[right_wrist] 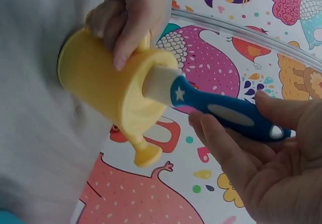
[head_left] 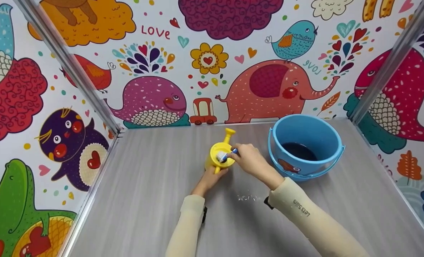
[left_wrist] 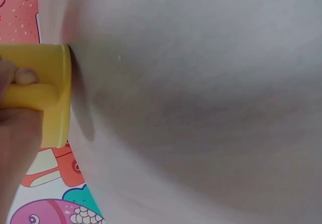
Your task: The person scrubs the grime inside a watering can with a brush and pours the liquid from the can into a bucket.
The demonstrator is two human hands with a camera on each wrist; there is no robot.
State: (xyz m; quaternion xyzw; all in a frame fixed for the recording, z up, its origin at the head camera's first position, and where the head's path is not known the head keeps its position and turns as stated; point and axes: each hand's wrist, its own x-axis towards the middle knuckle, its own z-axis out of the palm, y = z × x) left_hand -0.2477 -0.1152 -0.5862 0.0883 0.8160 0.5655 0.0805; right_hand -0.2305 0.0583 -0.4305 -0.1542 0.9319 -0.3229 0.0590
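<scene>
A yellow toy watering can (right_wrist: 95, 75) is at the middle of the table, its spout pointing toward the back wall in the head view. My left hand (head_left: 211, 179) grips its handle, with the fingers wrapped round it in the left wrist view. Whether the can's base fully rests on the table I cannot tell. Between the thumb and fingers of my right hand (head_left: 252, 160) is a brush (right_wrist: 229, 109) with a blue and grey handle and a wide white head. That head dips into the can's open top, so its tip is hidden in the right wrist view.
To the right stands a blue bucket (head_left: 306, 162) with dark liquid in its bottom and its handle hanging at the front. Small water drops (head_left: 247, 197) lie on the grey table (head_left: 144, 200). Patterned walls (head_left: 208, 85) with metal frame edges enclose the back and sides.
</scene>
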